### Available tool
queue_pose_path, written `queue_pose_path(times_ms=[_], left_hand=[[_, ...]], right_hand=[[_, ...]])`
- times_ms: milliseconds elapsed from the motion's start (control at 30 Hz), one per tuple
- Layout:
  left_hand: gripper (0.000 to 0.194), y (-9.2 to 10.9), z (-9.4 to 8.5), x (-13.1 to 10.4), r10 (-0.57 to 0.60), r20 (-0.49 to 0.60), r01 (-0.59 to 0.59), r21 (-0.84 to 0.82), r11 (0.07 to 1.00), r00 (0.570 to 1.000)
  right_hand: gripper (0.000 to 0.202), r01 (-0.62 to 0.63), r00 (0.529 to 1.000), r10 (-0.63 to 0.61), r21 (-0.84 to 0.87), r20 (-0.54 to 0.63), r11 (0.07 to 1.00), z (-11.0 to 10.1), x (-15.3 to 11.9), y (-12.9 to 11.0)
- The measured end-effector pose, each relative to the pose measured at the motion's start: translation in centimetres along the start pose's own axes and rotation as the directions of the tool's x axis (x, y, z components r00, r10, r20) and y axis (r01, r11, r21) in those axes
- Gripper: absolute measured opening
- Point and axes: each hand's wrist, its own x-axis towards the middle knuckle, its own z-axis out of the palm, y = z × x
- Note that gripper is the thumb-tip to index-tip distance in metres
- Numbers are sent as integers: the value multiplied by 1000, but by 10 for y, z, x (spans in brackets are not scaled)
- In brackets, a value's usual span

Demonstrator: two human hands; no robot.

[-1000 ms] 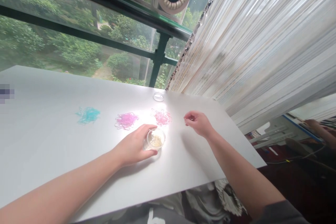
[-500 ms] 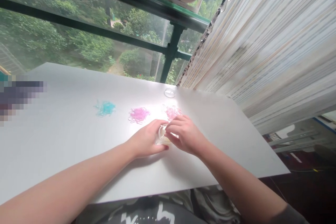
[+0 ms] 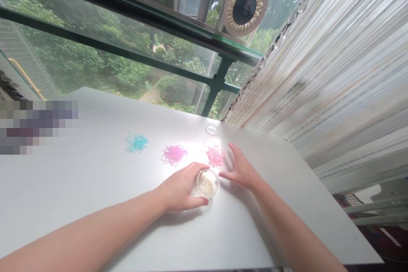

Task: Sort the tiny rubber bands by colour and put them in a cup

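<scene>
My left hand (image 3: pixel 188 188) curls round the left side of a small clear round container (image 3: pixel 208 183), thumb at the near side and fingers at the far side. Something pale cream lies inside it; its kind is too small to make out. Just right of the container, my right hand (image 3: pixel 239 167) is open with thumb and fingers apart and nothing in it. Close to its fingertips is a pile of pink loops (image 3: pixel 214 156), like small rubber bands. Further left are a purple-pink pile (image 3: pixel 174 154) and a turquoise pile (image 3: pixel 137 142) of similar loops.
A clear round lid (image 3: pixel 212 129) lies near the far edge of the white table (image 3: pixel 95 144). Behind it stands a window with green bars (image 3: pixel 219 77) and a round white fan-like device (image 3: pixel 245 7). A string curtain (image 3: pixel 318 85) hangs at the right. A pixelated patch covers the far left.
My right hand has come out of the container and moved right, its fingers spreading open. My left hand stays on the container. The whole view has tilted upward.
</scene>
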Motion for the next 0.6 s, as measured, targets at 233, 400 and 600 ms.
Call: queue_pose_path(times_ms=[233,400,600], left_hand=[[75,0,-1,-1,16,17,-15,-22,1000,1000],[73,1,-1,-1,-24,34,24,3,1000,999],[73,0,0,-1,-7,25,6,3,1000,1000]], right_hand=[[98,104,993,-103,-6,62,995,43,49,-13],[54,209,976,-205,70,-67,975,52,71,-22],[15,188,971,-174,75,-164,979,55,64,-17]])
